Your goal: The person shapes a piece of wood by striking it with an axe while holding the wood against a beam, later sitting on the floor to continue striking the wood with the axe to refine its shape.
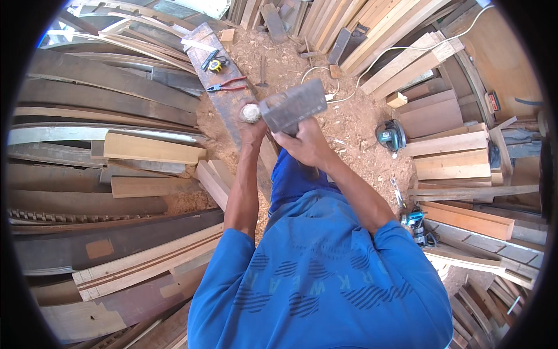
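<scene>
- A grey hand plane (292,106) is being held up in front of the chest, above the sawdust floor (354,122), with its flat underside turned toward the camera.
- Its long axis is being kept slanted, running from lower left to upper right, so the far end is pointing up and away to the right.
- The right hand (306,143) is being closed around the lower near part of the plane, directly below it; this is the hand carrying its weight.
- The left hand (251,125) is being closed around a pale round knob (250,113) at the plane's left end, so it lies just to the left of the body.
- Both hands are touching the plane; the right one is set nearer to its middle.
- Behind the plane, a dark plank (224,87) is lying on the floor, and red-handled pliers (226,85) and a yellow tape measure (215,65) are resting on it.
- A white cable (372,70) is being seen trailing across the sawdust to the right, near a green circular saw (390,135).
- A blue power tool (415,220) is lying beside the right elbow.
- Stacked boards (151,148) are crowding the left side and more boards (453,157) the right; nothing is standing between the hands and the plane.
</scene>
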A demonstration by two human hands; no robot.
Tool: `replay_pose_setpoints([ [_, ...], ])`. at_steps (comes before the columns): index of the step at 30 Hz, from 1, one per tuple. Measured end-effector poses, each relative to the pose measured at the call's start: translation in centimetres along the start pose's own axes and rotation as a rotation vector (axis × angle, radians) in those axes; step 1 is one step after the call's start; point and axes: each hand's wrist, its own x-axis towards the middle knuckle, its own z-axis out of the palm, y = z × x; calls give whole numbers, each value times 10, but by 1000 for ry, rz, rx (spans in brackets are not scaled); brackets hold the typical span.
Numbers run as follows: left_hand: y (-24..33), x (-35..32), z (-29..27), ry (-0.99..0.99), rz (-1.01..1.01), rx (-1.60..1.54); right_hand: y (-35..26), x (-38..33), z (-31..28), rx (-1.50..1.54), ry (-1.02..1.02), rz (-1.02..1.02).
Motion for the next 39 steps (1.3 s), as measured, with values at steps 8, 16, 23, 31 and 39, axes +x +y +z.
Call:
replay_pose_setpoints([
  [8, 30, 13, 16, -143, 121, 290, 15, -40, -28, 208, -42, 273],
  [16, 21, 7, 10, -69, 114, 382, 16, -67, -24, 53, 15, 291],
  [23, 20, -14, 7, -217, 238, 306, -68, 0, -41, 37, 174, -134],
  [31, 25, -5, -3, -148, 193, 389, -34, 38, -30, -216, 40, -133],
  [39, 0, -17, -11, -218, 87, 366, -41, 33, -26, -545, -38, 70],
])
